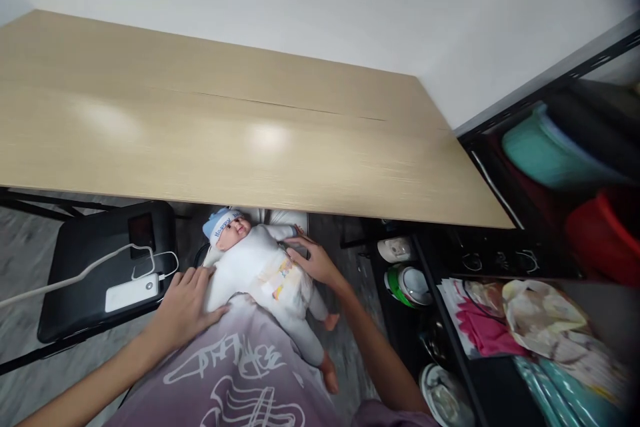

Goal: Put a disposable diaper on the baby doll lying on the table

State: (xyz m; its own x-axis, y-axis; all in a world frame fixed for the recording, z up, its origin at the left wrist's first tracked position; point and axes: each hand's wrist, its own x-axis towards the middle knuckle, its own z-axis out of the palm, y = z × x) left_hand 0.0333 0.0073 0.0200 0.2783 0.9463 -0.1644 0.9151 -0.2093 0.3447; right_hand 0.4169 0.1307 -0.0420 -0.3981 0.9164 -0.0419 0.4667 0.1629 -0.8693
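A baby doll [245, 257] in white clothes, a blue and white cap [223, 221] and a printed diaper [283, 280] lies face up across my lap, its bare feet toward the lower right. On its left side in the picture, my left hand [193, 300] grips the doll's sleeve and side, thumb stretched along the lower edge. My right hand [316, 261] holds it from the other side, fingers at its cuff and thumb by its waist. Parts of both hands' fingertips are hidden against the cloth.
A wooden tabletop [250, 147] spans the view just beyond the doll. To the left, a black stool [80, 280] carries a white power bank [132, 293] with a cable. Black shelves at right hold a teal basin [540, 150], a red container [605, 233], cloths and packets [565, 387].
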